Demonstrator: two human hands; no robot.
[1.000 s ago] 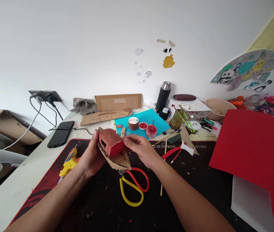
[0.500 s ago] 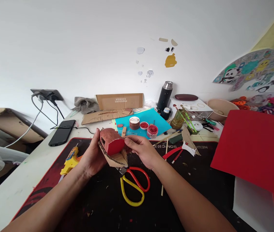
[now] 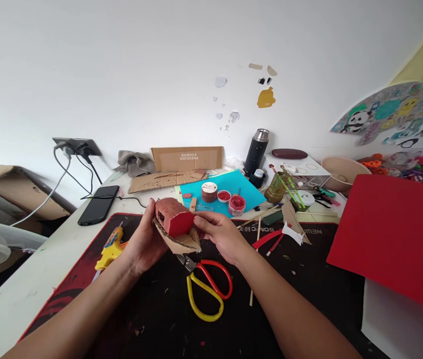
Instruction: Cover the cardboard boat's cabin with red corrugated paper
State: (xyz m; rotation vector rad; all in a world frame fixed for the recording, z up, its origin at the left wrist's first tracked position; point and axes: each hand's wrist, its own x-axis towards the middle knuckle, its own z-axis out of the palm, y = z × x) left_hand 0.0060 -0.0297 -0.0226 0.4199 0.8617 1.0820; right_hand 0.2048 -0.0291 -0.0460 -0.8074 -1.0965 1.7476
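A small cardboard boat (image 3: 183,244) with a reddish-brown rounded cabin (image 3: 170,209) is held above the black mat. The cabin's near end is bright red, and a dark square opening shows in its side. My left hand (image 3: 147,244) is wrapped round the boat's left side, thumb up against the cabin. On the right, my right hand (image 3: 218,232) pinches the cabin's red end at its edge; some of its fingers are hidden behind the boat. Scissors (image 3: 207,286) with one red and one yellow handle lie on the mat just below the boat.
A yellow glue gun (image 3: 109,252) and a phone (image 3: 98,204) lie at left. Behind the hands, open paint jars (image 3: 236,204) stand on blue paper (image 3: 218,179). Beyond are a black flask (image 3: 256,152) and brushes in a jar (image 3: 276,187). Large red sheet (image 3: 390,234) at right.
The boat has tilted slightly, its pointed cardboard end now a little higher and further right. Both hands keep their hold. The whole view has shifted slightly.
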